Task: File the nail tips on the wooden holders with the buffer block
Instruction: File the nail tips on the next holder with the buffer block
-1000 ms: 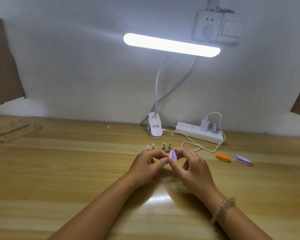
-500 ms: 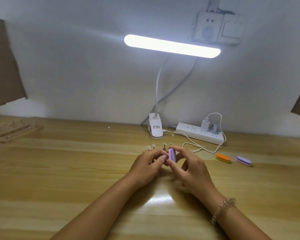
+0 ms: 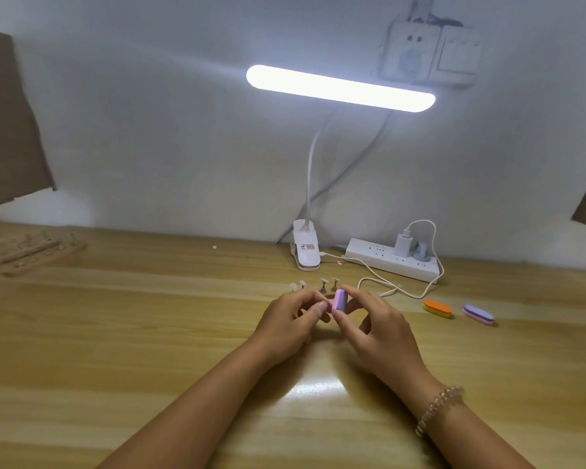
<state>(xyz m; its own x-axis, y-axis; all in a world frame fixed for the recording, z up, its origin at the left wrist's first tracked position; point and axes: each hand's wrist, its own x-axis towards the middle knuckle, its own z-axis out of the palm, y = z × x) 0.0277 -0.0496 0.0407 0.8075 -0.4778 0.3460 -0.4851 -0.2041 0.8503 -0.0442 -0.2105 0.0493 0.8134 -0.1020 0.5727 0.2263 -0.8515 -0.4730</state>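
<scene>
Over the counter (image 3: 115, 333) my right grip (image 3: 379, 330) pinches the buffer (image 3: 339, 301) on end, while my left grip (image 3: 285, 323) curls just left, contents I cannot tell.

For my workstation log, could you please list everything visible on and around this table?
buffer block: one, pink-lilac, in right hand's fingers
nail tips on holders: four visible, pale, behind the hands
orange buffer: one, orange-yellow, table right
purple buffer: one, purple-pink, right of orange one
clip lamp: one, white, lit, table back
power strip: one, white, right of lamp
cable: one, white, looping beside strip
wooden racks: count unclear, brown, far left
wall socket: one, white, above lamp
table: one, light wood
bracelet: one, beaded, right wrist
left hand: fingers curled beside block, contents hidden
right hand: pinching block
</scene>
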